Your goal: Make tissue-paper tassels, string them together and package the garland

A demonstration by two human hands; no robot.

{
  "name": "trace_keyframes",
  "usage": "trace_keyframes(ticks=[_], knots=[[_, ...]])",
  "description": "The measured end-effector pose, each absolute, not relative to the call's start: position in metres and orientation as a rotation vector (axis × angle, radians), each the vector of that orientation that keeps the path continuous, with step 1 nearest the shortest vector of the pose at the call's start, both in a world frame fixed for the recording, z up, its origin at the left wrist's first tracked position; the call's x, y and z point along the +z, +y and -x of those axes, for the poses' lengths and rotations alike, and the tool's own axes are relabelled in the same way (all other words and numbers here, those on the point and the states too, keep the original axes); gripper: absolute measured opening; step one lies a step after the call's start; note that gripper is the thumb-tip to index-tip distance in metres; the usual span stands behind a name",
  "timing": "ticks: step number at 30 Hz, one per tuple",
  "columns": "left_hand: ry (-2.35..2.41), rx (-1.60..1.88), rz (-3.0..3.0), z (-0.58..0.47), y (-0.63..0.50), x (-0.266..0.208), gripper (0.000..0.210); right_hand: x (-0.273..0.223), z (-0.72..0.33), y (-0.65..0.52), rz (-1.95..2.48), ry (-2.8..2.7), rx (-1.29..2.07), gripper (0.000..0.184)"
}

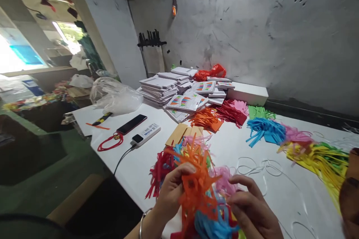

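My left hand (171, 190), with a bangle at the wrist, is closed on an orange paper tassel (198, 186) whose fringed strips spread upward and down. My right hand (252, 207) is just right of it, its fingers curled beside a pink tassel (223, 181). What those fingers pinch, if anything, is hidden. Below and between the hands hangs a blue tassel (214, 224). A dark red tassel (162, 168) lies on the white table behind my left hand, among other coloured strips.
Blue (266, 130) and yellow (311, 157) tassels lie at the right, near loose white string (263, 168). Toward the wall are orange tassels (206, 119) and stacked white packs (159, 87). A phone (131, 124), power bank (146, 134), cutter (102, 118) and plastic bag (114, 97) lie left.
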State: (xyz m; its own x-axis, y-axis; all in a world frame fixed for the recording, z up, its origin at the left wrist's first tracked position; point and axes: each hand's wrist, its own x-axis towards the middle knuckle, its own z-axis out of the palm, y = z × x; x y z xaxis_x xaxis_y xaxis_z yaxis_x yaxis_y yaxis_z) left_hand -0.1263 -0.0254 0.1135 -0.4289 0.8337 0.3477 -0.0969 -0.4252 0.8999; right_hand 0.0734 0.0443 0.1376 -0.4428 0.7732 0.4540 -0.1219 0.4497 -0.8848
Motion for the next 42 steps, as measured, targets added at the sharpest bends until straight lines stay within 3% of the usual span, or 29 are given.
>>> trace_keyframes(ticks=[3,6,11,14,18,23,30,34,42], knots=[[1.159,1.781,-1.125,0.109,-0.027,0.113,0.012,0.145,-0.070,0.042,0.436,-1.901,1.079,0.014],[1.143,1.701,-1.130,0.098,-0.031,0.111,0.006,0.148,-0.071,0.045,0.398,-1.988,1.061,0.016],[1.110,1.527,-1.183,0.106,-0.039,0.109,0.003,0.139,-0.078,0.048,0.652,-1.694,1.232,0.017],[1.215,1.410,-1.249,0.128,-0.042,0.112,0.008,0.127,-0.083,0.048,0.714,-1.624,1.352,0.019],[1.495,1.603,-1.167,0.143,-0.046,0.125,0.024,0.119,-0.085,0.046,0.687,-1.650,1.395,0.017],[1.321,1.308,-1.272,0.103,-0.043,0.136,0.025,0.123,-0.079,0.044,0.547,-1.786,1.375,0.016],[1.239,1.487,-0.884,0.076,-0.029,0.112,0.028,0.110,-0.090,0.029,0.908,-1.769,0.837,0.015],[1.355,1.565,-0.998,0.079,-0.027,0.110,0.023,0.098,-0.096,0.016,0.946,-1.941,0.552,0.026],[1.433,1.593,-1.110,0.076,-0.026,0.108,0.014,0.098,-0.095,0.019,0.816,-2.164,0.340,0.031]])
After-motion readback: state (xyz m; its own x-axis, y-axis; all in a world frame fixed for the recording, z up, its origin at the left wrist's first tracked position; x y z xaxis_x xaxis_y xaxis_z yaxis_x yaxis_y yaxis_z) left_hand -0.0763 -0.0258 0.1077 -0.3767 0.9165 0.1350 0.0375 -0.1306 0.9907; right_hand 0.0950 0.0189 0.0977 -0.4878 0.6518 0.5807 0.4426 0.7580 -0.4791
